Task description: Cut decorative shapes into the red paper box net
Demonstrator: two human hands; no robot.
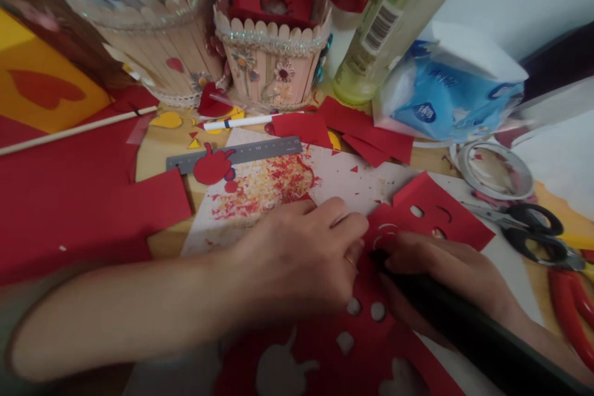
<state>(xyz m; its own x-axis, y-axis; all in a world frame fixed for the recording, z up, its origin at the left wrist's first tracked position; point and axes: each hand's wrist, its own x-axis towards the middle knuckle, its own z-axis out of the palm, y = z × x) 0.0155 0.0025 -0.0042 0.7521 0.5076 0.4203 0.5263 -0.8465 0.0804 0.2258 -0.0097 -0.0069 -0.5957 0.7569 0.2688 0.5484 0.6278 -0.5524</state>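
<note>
My left hand [306, 247], a ring on one finger, rests with fingers curled and pressed together on a sheet of red paper [325, 352]. That sheet has several cut-out holes, some round and one shaped like a hand. In my right hand [445, 272] is a long black pen-shaped tool [445, 315], its front end close to the paper beside my left fingers. My fingers hide its exact tip. Thin curved cuts show in the red paper just above the right hand. Under the sheet lies a white paper [195, 235] scattered with red and yellow scraps.
Behind are a ruler [273, 148], a red hand-shaped cutout [211, 164], a white pen [241, 122] and two stick-covered holders [273, 68]. A greenish bottle [366, 55] and a blue tissue pack [445, 99] stand right of them. Tape [494, 170] and scissors [533, 232] lie at right.
</note>
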